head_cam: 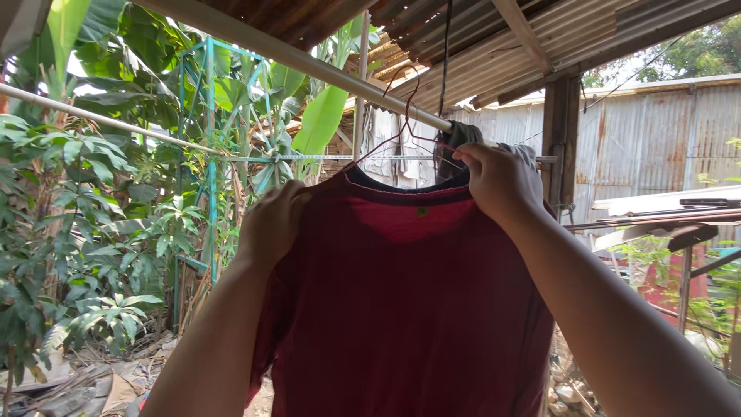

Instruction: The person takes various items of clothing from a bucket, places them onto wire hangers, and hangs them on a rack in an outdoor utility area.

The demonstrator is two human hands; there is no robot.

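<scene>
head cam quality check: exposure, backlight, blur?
Head view: strong backlight; sky behind the banana leaves is blown out, while the red shirt glows translucent below its collar. Both forearms are in shade; left hand and right hand are sharp enough. Thin wire hanger is hard to trace. No obvious motion blur.

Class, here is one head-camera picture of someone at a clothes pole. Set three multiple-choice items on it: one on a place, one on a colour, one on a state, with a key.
1. Where does the wire hanger hook?
A. On the pale pole
B. On a floor rack
C. On a door handle

2. What colour is the shirt?
A. White
B. Dark red
C. Yellow

3. How do the hands stand?
A. Both hanging free
B. One in a pocket
C. Both gripping the shirt's shoulders

Key: 1 A, its hook loops over the pole; 2 B, the cloth is dark red; 3 C, the left hand and right hand clutch the shoulders.
</scene>
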